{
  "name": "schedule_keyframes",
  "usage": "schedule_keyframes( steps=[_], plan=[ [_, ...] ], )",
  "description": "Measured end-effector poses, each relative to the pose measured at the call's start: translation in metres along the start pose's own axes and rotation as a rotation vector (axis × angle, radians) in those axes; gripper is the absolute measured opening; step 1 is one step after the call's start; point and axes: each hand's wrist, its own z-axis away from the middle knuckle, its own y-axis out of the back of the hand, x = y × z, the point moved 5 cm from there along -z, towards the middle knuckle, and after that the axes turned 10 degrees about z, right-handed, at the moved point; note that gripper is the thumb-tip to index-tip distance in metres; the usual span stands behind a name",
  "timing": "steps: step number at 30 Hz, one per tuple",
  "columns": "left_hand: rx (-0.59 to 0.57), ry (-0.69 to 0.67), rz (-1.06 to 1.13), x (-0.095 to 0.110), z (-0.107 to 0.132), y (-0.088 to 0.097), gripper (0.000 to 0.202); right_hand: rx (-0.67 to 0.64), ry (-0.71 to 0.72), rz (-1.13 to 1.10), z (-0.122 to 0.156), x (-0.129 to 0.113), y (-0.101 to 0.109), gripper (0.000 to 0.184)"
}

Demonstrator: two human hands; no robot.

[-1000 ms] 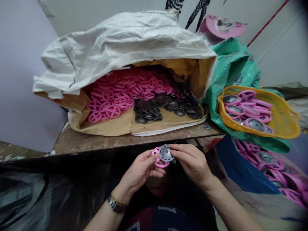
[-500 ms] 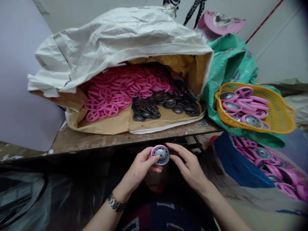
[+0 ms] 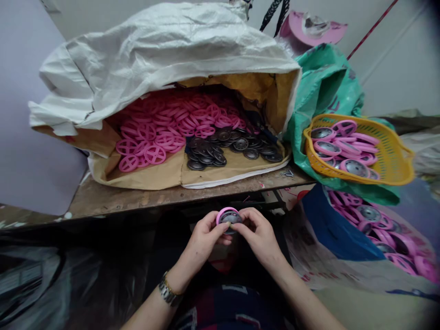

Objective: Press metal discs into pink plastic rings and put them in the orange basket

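Note:
Between my two hands, above my lap, is a toy wheel made of a pink wheel rim [image 3: 223, 211] and a grey hubcap [image 3: 231, 217]. The hubcap appears tilted against the rim. My left hand [image 3: 203, 236] is closed round the wheel's left side, thumb on the hubcap's face. From the right, my right hand [image 3: 259, 236] grips the edge, its thumb pressed on the hubcap beside the left thumb. Beyond my hands, loose pink rims [image 3: 155, 155] and dark hubcaps [image 3: 206, 156] lie in the mouth of a white sack [image 3: 165, 46].
The sack lies on a worn wooden bench [image 3: 120, 201]. To its right, a yellow basket [image 3: 395, 160] holds several pink-and-grey wheels and rests on a green bag [image 3: 316, 87]. Below it stands an open blue-and-white sack [image 3: 338, 233] with more wheels. Small screws [image 3: 287, 173] lie near the bench edge.
My right hand has moved in from beside the wheel and taken hold of it, thumb on the hubcap. The hubcap now looks more tilted. The whole view has shifted slightly.

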Motion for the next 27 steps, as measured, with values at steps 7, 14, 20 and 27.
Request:
schedule_keyframes(
  steps=[7, 14, 20, 27],
  plan=[
    [0.021, 0.023, 0.020, -0.002, 0.000, 0.006, 0.032, -0.098, -0.477, -0.758, 0.002, 0.031, 0.007, 0.030],
    [-0.031, -0.541, -0.729, 0.016, 0.005, 0.011, 0.020, -0.202, -0.684, -0.922, 0.017, 0.032, -0.004, 0.042],
    [-0.116, -0.613, -0.903, 0.008, 0.009, 0.007, 0.030, -0.258, -0.682, -0.894, 0.023, 0.035, -0.018, 0.029],
    [-0.133, 0.039, -0.229, -0.019, 0.001, 0.007, 0.058, -0.096, -0.540, -0.670, 0.014, 0.044, -0.011, 0.035]
  ],
)
